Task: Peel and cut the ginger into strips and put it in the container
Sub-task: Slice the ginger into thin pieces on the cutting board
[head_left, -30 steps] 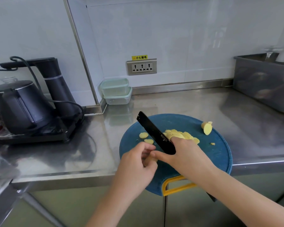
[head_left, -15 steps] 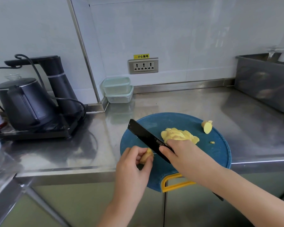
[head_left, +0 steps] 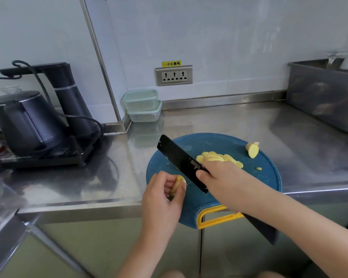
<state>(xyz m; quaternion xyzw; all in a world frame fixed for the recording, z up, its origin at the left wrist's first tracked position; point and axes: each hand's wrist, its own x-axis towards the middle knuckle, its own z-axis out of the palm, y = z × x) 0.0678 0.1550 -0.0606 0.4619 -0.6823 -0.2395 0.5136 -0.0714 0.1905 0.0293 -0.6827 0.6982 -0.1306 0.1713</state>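
Steel desk (head_left: 72, 183), L to R: black kettle (head_left: 26, 121) far left, two stacked containers (head_left: 143, 105) at the back by the wall. My left grip (head_left: 163, 195) pinches a ginger piece (head_left: 178, 183) w/ curled fingers, over the left edge of the blue board (head_left: 269, 177). My right grip (head_left: 227, 181) is clenched round the black knife (head_left: 181, 159), blade angled up-left. Sliced ginger (head_left: 219, 158) is piled just behind it, w/ a ginger chunk (head_left: 252, 150) further right.
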